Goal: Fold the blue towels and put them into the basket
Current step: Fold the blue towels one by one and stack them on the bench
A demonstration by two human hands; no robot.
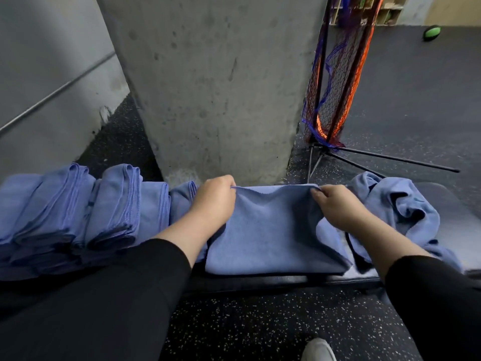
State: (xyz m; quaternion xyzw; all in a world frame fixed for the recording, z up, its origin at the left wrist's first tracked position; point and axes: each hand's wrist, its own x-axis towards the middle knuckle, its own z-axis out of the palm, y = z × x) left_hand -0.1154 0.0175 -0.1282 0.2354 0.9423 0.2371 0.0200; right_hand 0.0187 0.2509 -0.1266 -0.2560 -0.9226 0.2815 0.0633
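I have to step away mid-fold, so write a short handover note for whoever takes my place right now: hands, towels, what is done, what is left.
Hands: left hand pinches the far left corner of the towel being folded; right hand pinches its far right corner.
Where: that towel lies flat on the dark bench, in front of you. Folded towels are stacked on the left. A crumpled, unfolded towel lies on the right.
Done: a pile is already folded.
Left: finish this fold, fold the crumpled towel, then load everything into the basket, which is not in view.
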